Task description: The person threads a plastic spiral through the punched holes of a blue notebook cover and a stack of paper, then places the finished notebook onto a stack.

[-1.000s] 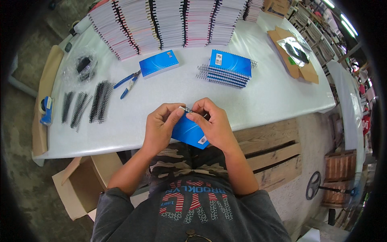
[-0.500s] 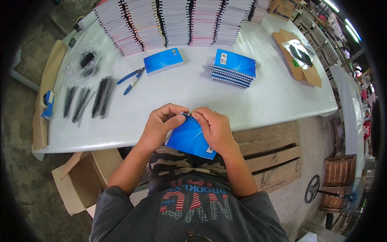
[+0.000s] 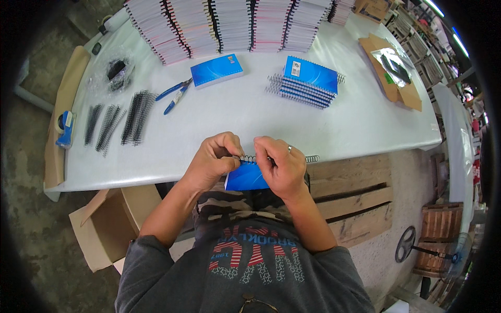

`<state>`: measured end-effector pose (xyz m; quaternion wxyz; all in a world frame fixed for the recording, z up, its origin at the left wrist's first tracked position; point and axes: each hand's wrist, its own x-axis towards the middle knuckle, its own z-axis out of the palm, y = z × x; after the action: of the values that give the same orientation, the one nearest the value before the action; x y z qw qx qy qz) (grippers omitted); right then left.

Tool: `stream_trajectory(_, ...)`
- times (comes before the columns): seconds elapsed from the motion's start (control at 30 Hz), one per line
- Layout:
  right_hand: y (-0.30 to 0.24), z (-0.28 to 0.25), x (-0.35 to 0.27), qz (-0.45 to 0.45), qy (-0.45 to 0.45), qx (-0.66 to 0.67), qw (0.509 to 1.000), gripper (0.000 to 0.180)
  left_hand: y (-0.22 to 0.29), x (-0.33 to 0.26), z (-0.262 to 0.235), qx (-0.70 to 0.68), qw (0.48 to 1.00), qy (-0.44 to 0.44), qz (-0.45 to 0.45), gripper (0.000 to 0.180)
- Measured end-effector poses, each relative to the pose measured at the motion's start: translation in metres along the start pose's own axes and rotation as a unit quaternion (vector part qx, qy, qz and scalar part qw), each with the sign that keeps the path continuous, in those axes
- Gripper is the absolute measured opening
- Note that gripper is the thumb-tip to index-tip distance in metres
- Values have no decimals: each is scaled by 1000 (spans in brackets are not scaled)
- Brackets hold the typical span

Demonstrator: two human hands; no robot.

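A blue-covered notebook (image 3: 245, 177) sits at the near edge of the white table (image 3: 224, 120), over my lap. My left hand (image 3: 211, 159) pinches the left end of a metal spiral coil (image 3: 312, 158) that runs along the notebook's top edge. My right hand (image 3: 279, 164) grips the notebook and coil just right of it, a ring on one finger. The coil's free end sticks out to the right past my right hand.
Bound blue notebooks (image 3: 308, 81) are stacked mid-table, a single one (image 3: 216, 69) to their left. Blue-handled pliers (image 3: 175, 94), loose black coils (image 3: 122, 122), a tape dispenser (image 3: 65, 128) and rows of unbound pads (image 3: 229, 23) lie beyond. A cardboard box (image 3: 112, 224) stands left of me.
The spiral coil now sticks out farther to the right of the notebook. Both hands stay at the notebook's top edge and the view has shifted slightly.
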<state>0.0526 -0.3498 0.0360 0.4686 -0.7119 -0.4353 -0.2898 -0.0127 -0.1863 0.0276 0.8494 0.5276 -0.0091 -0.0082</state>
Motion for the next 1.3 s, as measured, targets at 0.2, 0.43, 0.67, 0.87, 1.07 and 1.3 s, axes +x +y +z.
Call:
stream_trajectory(0.2,1,-1,-1,-19,7,-16,1000,32,3,-1,4,5,1000,-5,2,15)
stream_trajectory(0.43,49,-32,20,185,98,-47,977,17,24,35,31,406,908,38,98,23)
stream_trajectory(0.67,175,-57,30,348,399,72,845,39,35,189,67,210,948,171,169,37)
stream_trajectory(0.87,194,-14,12,307,340,97,884,47,-28,230,49,558,756,242,240,38)
stream_trajectory(1.07,175,-14,18,316,305,-12,899,32,-44,218,43,540,777,233,226,27)
stream_trajectory(1.3,185,-11,16,225,352,-90,904,13,-56,218,32,448,804,234,314,19)
